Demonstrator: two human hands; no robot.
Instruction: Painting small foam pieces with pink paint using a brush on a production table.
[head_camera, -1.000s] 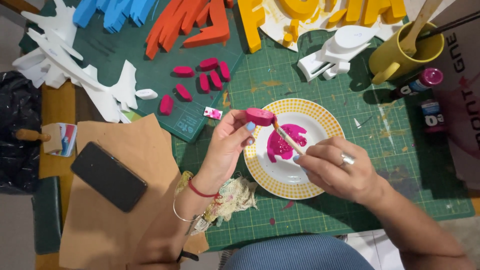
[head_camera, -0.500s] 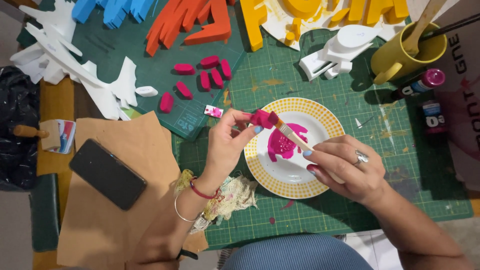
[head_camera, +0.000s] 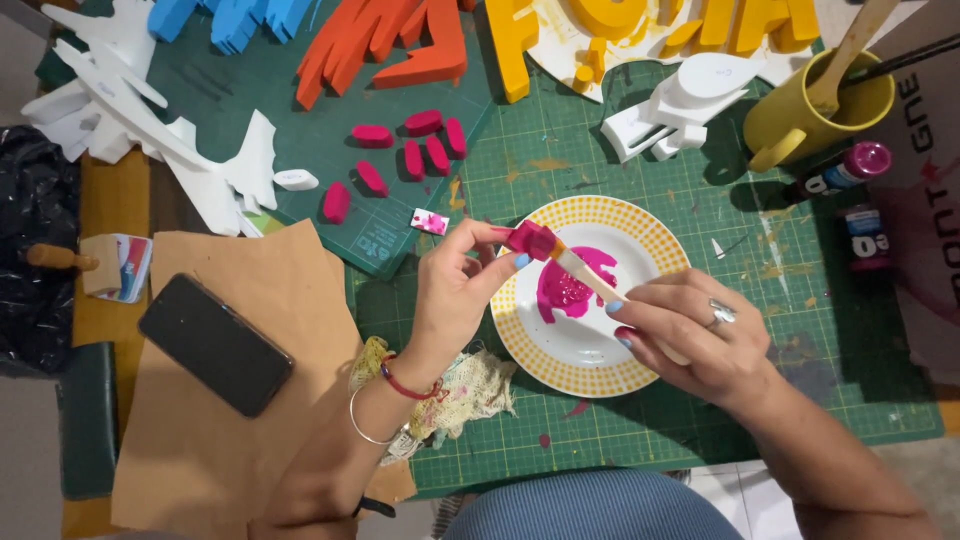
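While the left hand (head_camera: 455, 285) pinches a small magenta foam piece (head_camera: 530, 240) between thumb and fingertips at frame centre, the right hand (head_camera: 690, 335) grasps a flat brush (head_camera: 585, 275) whose tip meets that piece. The step in hand appears to be coating the piece with paint. The piece sits above the left rim of the yellow-edged plate (head_camera: 640, 375), just beside the magenta paint pool (head_camera: 570, 290). The next stroke likely calls for turning the piece to expose uncoated faces. Finished magenta pieces (head_camera: 415, 155) lie on the green mat (head_camera: 700, 180) toward the upper left.
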